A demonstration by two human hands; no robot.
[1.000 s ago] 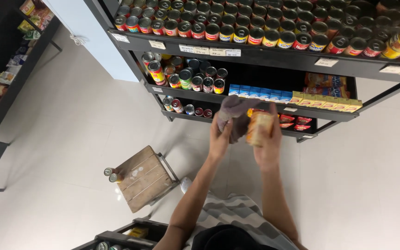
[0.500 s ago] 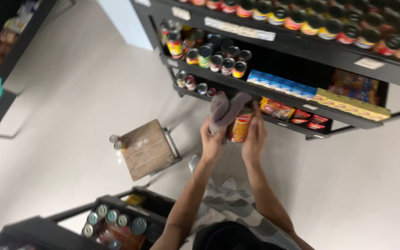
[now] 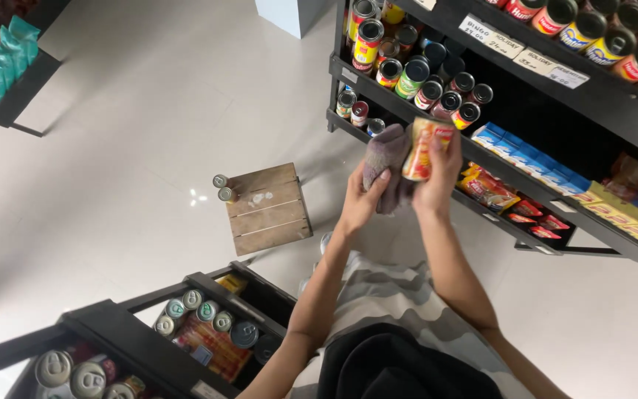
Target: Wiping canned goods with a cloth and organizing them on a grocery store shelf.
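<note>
In the head view, the dark shelf unit at upper right holds rows of upright cans on its upper levels, and lower down a row of blue cartons with red and yellow packets beneath them. A second dark rack at lower left carries more cans seen from their silver tops. A small wooden crate sits on the pale floor with 2 cans against its left edge. The right hand is closed around a can with a red, yellow and orange label, held tilted in front of the shelves. The left hand grips a greyish-purple cloth pressed against the can's side.
</note>
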